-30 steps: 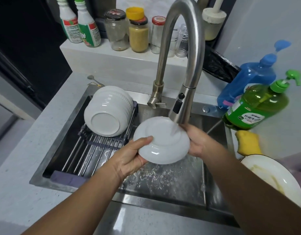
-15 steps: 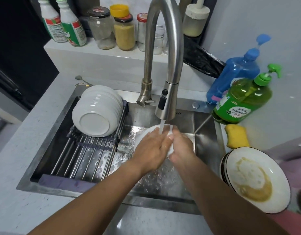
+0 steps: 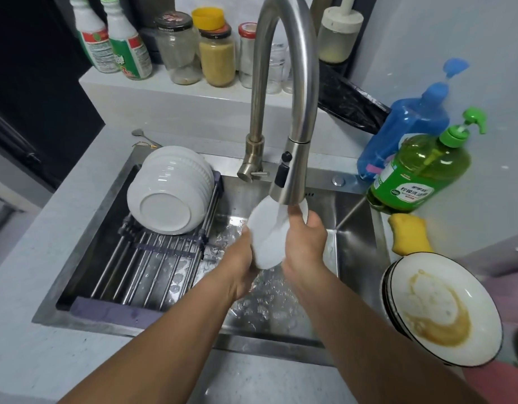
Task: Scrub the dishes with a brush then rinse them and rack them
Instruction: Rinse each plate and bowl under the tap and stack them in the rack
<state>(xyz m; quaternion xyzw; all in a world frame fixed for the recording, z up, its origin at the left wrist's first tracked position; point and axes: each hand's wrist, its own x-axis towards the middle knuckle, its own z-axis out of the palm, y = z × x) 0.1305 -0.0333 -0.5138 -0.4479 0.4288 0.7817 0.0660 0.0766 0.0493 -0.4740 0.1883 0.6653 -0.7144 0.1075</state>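
Observation:
I hold a small white dish (image 3: 266,237) on edge under the running tap (image 3: 287,182), over the steel sink (image 3: 354,252). My left hand (image 3: 237,263) grips its lower left rim. My right hand (image 3: 304,243) is curled round its right side, fingers against the far face, mostly hidden. Water runs over the dish. White bowls (image 3: 170,191) lie stacked on their side on the roll-up rack (image 3: 152,258) across the sink's left half. Dirty plates (image 3: 441,310), the top one smeared yellow-brown, sit stacked on the counter at right. No brush is in view.
A yellow sponge (image 3: 409,234) lies behind the dirty plates. Green (image 3: 421,173) and blue (image 3: 409,123) soap bottles stand at the sink's right rear corner. Jars and bottles (image 3: 193,48) line the ledge behind the tap. A spoon (image 3: 141,135) lies on the counter behind the bowls.
The dish was face-on under the tap, then covered low by both hands; now it is raised and turned on edge, with a hand on each side.

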